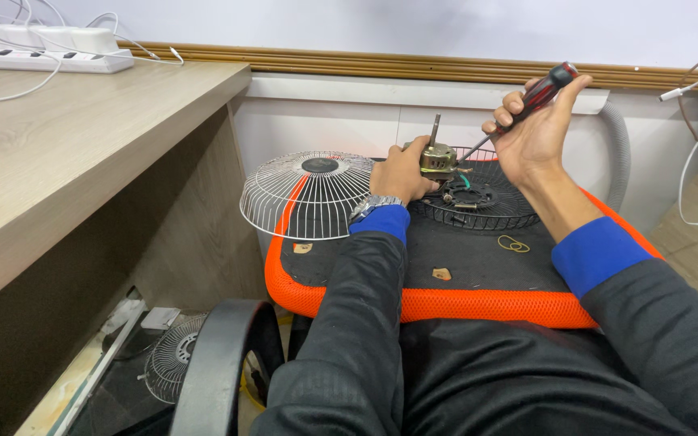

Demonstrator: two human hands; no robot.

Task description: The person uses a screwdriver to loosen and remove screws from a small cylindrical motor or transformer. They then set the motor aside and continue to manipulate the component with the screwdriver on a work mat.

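**Fan motor on orange-rimmed seat**

Dark sleeves fill the near edge. Left hand fingers wrap the fan motor mid-seat, on the black grille. Right hand fingers pinch the screwdriver, tip at motor. White wire guard overhangs the seat's left edge; front cushion open.

My left hand covers the near side of the fan motor, fingertips out of sight behind it. The screwdriver tip is too small to make out. At seven o'clock, the second fan grille sits half-hidden behind the armrest.
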